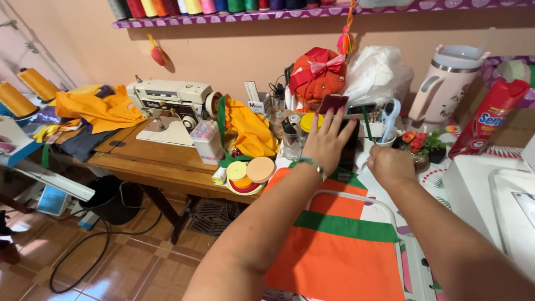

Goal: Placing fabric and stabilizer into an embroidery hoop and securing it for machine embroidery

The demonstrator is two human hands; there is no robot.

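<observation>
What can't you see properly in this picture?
- Dark flat thing, head view: the left hand covers most of it.
- Whatever the right hand grips: hidden inside the closed fist.
- Thread spools on the shelf: cut off by the top edge.
- Orange and green cloth: runs off the bottom edge.
- White machine: cut by the right edge.

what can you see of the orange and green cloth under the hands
The orange and green cloth lies flat on the white worktable, mostly bright orange with a green band across it and green at its far end. It looks like thin woven fabric. A white frame outline runs over it. Both forearms cross above; the left hand reaches past its far edge.
</observation>
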